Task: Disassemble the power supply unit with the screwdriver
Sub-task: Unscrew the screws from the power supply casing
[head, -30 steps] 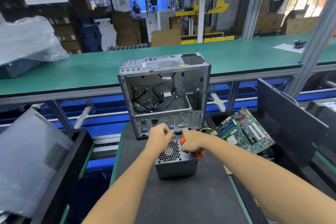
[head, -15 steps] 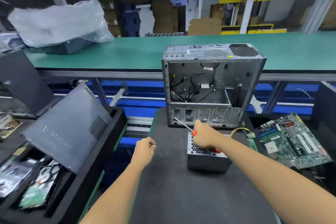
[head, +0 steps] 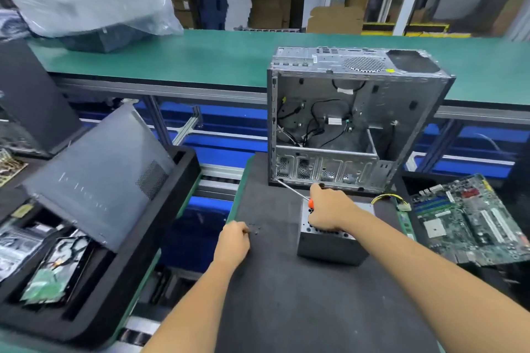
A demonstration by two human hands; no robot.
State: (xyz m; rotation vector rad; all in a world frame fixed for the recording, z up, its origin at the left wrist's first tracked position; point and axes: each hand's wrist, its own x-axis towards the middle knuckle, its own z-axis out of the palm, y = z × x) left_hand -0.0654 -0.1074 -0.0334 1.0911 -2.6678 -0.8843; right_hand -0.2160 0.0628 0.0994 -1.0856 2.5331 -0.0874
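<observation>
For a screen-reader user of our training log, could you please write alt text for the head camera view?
A person's right hand holds an orange-handled screwdriver over a grey power supply unit on a dark mat, while the left hand reaches beside small loose screws. An open, gutted computer case stands behind; a motherboard lies right.

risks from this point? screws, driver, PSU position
1. The small screws lie loose on the dark mat near its left edge, by the left hand; they could roll off or get lost.
2. The right hand holds the screwdriver while resting on the power supply unit; its shaft points at the computer case and could scrape it.
</observation>
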